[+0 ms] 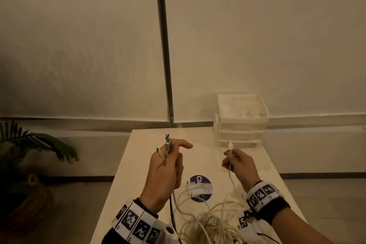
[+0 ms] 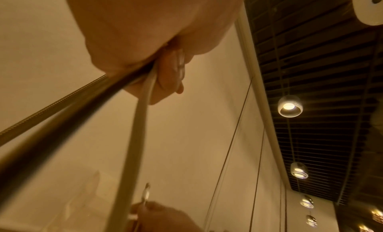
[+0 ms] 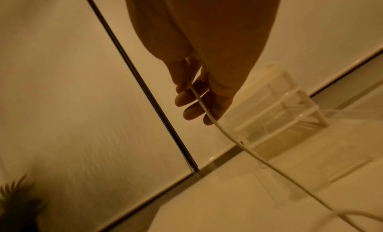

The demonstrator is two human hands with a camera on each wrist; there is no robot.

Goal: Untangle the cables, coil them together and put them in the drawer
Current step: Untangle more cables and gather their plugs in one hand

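My left hand (image 1: 168, 156) is raised over the white table (image 1: 142, 164) and grips several cable ends, whose metal plugs (image 1: 168, 140) stick up above the fingers; the index finger points right. In the left wrist view a dark braided cable (image 2: 51, 104) and a white cable (image 2: 134, 145) run out of that fist. My right hand (image 1: 233, 159) pinches a white cable (image 1: 230, 174) just below its white plug (image 1: 230, 145), seen also in the right wrist view as a thin white cable (image 3: 228, 137). A tangle of white and yellowish cables (image 1: 210, 220) lies on the table near me.
A white plastic drawer unit (image 1: 240, 123) stands at the table's far right corner, its top tray holding small items. A round blue sticker (image 1: 200, 188) marks the tabletop. A potted plant (image 1: 29, 154) stands on the floor at left. A metal pole (image 1: 164, 45) rises behind the table.
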